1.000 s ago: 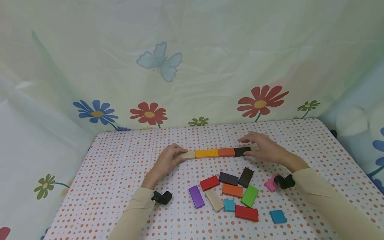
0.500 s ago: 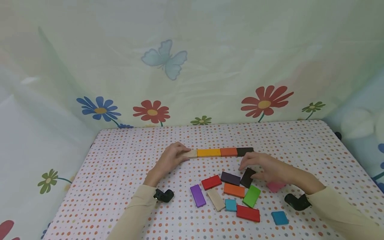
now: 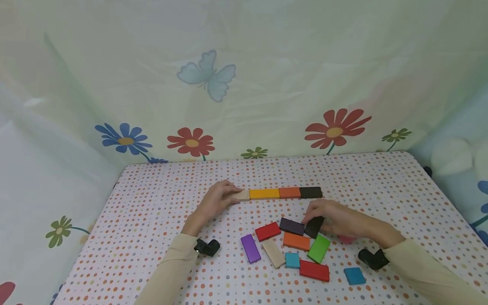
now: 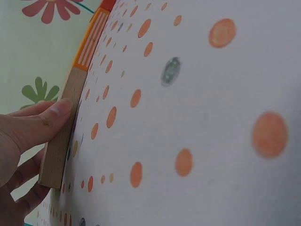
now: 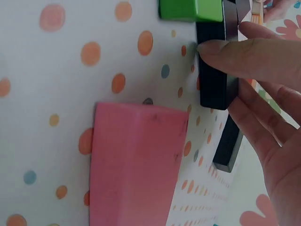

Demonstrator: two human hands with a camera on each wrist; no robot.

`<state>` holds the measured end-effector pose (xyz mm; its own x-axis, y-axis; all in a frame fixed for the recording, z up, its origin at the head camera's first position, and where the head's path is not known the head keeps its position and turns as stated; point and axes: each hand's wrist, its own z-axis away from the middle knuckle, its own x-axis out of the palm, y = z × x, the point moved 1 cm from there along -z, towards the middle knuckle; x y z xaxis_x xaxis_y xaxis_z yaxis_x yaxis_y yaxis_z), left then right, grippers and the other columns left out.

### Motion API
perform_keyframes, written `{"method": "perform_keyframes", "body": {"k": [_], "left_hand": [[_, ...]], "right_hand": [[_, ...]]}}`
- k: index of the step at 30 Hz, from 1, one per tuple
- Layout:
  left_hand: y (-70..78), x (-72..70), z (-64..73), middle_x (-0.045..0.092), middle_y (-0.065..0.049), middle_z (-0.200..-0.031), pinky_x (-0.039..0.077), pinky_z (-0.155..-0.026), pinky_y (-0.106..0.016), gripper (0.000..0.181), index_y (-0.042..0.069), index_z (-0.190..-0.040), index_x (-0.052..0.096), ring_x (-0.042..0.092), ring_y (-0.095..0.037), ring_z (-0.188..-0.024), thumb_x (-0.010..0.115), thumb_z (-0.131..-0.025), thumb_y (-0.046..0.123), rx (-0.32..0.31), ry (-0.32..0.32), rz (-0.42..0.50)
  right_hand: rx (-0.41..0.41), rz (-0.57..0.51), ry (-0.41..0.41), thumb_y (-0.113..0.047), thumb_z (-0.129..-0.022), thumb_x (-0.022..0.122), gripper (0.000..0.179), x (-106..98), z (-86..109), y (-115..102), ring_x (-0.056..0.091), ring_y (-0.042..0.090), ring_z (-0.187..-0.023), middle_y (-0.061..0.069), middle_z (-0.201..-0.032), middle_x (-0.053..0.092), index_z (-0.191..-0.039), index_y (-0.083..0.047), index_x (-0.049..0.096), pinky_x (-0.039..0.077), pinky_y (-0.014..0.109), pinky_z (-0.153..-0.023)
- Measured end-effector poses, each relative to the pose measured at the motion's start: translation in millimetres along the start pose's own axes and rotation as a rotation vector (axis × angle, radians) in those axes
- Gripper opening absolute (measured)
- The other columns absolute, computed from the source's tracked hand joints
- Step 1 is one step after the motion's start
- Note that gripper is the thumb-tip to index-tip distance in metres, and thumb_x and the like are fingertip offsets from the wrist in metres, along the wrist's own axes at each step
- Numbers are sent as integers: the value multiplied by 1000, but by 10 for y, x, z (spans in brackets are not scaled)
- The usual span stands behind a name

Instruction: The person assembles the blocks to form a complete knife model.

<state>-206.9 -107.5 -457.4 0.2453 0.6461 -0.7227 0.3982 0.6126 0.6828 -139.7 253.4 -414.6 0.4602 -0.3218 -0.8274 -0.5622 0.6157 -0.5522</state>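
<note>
My left hand (image 3: 216,200) holds a plain wooden block (image 4: 60,146) at the left end of a straight row, thumb on one long side and fingers on the other. A yellow block (image 3: 264,194), an orange block (image 3: 289,192) and a black block (image 3: 311,192) continue that row end to end. Nearer to me, my right hand (image 3: 338,218) pinches a second black block (image 5: 215,87) between thumb and fingers. This block lies tilted beside a dark purple block (image 3: 292,226), close to a green block (image 3: 318,248).
Loose blocks lie in front: red (image 3: 268,231), orange (image 3: 296,241), violet (image 3: 250,248), pale wood (image 3: 273,253), another red (image 3: 314,270), and two small blue ones. A pink block (image 5: 136,165) sits under the right wrist. The dotted tabletop (image 3: 152,237) ends at a flowered curtain (image 3: 244,110).
My right hand has left the black block ending the row, come down towards me and taken hold of the other black block. The left hand stays on the wooden block.
</note>
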Motion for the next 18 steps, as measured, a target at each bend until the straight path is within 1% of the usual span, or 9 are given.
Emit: {"method": "perform_keyframes", "body": {"k": [3, 6, 10, 12, 13, 16, 18], "left_hand": [[0, -9, -3, 70, -5, -118, 50, -103, -45, 33, 10, -124, 78, 62, -26, -114, 81, -91, 12, -5, -5, 9], [1, -15, -13, 70, -6, -119, 50, -104, -45, 33, 10, -125, 78, 62, -26, -115, 80, -92, 12, -4, -15, 16], [-2, -17, -18, 70, -6, -119, 50, -104, -44, 34, 9, -125, 77, 62, -26, -114, 80, -91, 11, -5, -20, 20], [-2, -18, -15, 71, -6, -118, 51, -103, -44, 34, 9, -125, 77, 62, -26, -114, 80, -91, 11, -7, -20, 20], [-1, -19, -12, 71, -6, -118, 51, -103, -44, 34, 9, -125, 77, 62, -26, -114, 80, -91, 11, -8, -19, 20], [4, -21, -8, 71, -6, -119, 51, -103, -44, 34, 9, -125, 77, 63, -26, -114, 80, -91, 10, -7, -19, 23], [5, -22, -8, 71, -6, -119, 51, -103, -44, 35, 10, -126, 77, 63, -26, -115, 80, -91, 11, -6, -20, 23]], "right_hand": [[2, -41, -8, 4, -83, 86, 32, -7, -15, 9, 61, 11, -98, -10, -105, 65, -108, -15, 82, 58, 32, -86], [-12, -63, -3, 5, -81, 86, 32, -14, -18, 25, 61, 9, -96, -11, -103, 65, -106, -15, 83, 59, 29, -85], [-30, -48, 5, 4, -77, 89, 34, -19, 2, 63, 61, 9, -96, -11, -102, 65, -105, -16, 83, 58, 30, -84], [-23, -39, 3, 1, -77, 91, 34, -17, 19, 88, 62, 10, -97, -12, -102, 64, -105, -16, 83, 58, 32, -84], [-21, -28, 2, 0, -76, 92, 35, -20, 33, 102, 63, 13, -99, -12, -103, 65, -105, -16, 82, 59, 36, -86], [18, -28, -1, -4, -77, 92, 36, -38, 73, 134, 65, 14, -100, -12, -104, 64, -107, -18, 81, 59, 39, -87], [44, -36, 12, -5, -77, 91, 36, -72, 112, 156, 66, 15, -100, -12, -105, 64, -108, -18, 79, 59, 39, -87]]}}
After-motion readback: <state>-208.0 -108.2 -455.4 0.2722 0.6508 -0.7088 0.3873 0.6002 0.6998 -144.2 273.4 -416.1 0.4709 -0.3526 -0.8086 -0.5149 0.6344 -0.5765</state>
